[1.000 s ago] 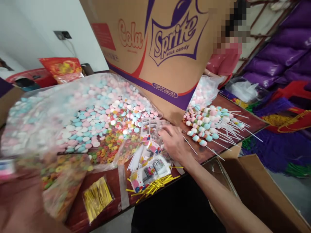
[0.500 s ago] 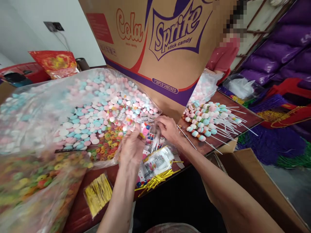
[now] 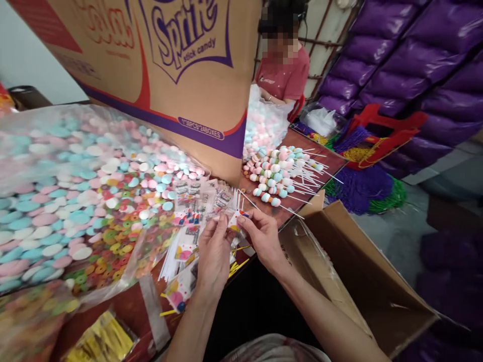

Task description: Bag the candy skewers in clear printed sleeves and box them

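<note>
Both my hands meet over the table edge, pinching one small printed plastic bag (image 3: 234,219) between them. My left hand (image 3: 215,251) grips its left side with thumb and fingers. On the bag's right side, my right hand (image 3: 262,234) is closed with thumb against fingers. Similar printed bags (image 3: 188,201) lie spread just beyond and left of my hands. White sticks (image 3: 171,256) lie among them. Yellow twist ties (image 3: 237,269) show beneath my hands. Past my right hand rests a pile of marshmallow candy sticks (image 3: 277,173).
Left is a large clear bag of pastel marshmallows (image 3: 49,211) with gummy rings (image 3: 109,251). A tall cardboard carton (image 3: 169,100) stands behind. An opened cardboard box (image 3: 350,271) sits at right, below the table. A person in a red shirt (image 3: 283,75) sits across.
The view has swung right. My hands, apart over the bags before, have come together on one printed bag. The person across is now more fully in view.
</note>
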Demonstrator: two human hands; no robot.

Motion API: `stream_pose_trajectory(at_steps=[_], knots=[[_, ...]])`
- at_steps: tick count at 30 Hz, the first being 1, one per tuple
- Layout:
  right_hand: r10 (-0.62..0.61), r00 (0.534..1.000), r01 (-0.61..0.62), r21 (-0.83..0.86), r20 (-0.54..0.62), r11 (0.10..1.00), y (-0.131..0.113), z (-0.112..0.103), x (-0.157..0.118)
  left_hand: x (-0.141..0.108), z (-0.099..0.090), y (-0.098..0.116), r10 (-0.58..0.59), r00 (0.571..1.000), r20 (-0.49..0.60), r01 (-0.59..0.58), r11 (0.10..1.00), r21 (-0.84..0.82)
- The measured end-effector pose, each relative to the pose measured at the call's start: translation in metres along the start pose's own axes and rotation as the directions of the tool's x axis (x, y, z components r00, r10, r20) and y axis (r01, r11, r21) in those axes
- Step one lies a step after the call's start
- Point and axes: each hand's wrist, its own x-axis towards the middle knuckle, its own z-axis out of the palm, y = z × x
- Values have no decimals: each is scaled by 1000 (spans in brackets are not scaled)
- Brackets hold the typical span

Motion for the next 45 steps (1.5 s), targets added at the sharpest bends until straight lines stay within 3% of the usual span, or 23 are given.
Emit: stream_pose_trajectory(at_steps=[4,9,14,21,26,28,31,33,35,37,42,45], knots=[[-16,1000,14,-75,-17,997,-2,-15,-5,0,5,-11,-18,999,-42,19,1000,19],[-32,996,18,-153,-85,988,0,-25,-8,-3,15,-24,-4,1000,-5,4,1000,16],[-4,1000,3,-163,-5,987,1,-42,-6,2,16,-27,-40,999,-21,40,999,11],[33,999,-36,-151,-25,988,5,-57,-2,5,20,-31,36,999,-24,-34,995,92],[24,996,8,-337,89,941,1,-77,7,12,24,-32,23,999,-40,-20,997,78],[-108,994,103,-544,24,833,0,-90,13,16,24,-32,7,998,-68,-4,999,47],[-407,912,137,-890,-58,435,4,-110,25,21,24,-32,-41,993,-109,40,999,-14],[-473,881,112,-969,-7,221,11,-122,33,25,23,-30,-86,989,-121,81,996,-44],[-466,884,129,-979,41,159,20,-130,38,28,22,-28,-124,984,-129,117,991,-60],[-469,882,165,-957,35,238,27,-132,37,30,22,-27,-150,977,-151,140,987,-73],[-518,835,235,-731,-185,640,15,-124,5,33,23,-25,-167,964,-208,150,984,-95],[-540,817,273,-691,-200,669,1,-120,-22,34,25,-27,-145,972,-186,131,988,-87]])
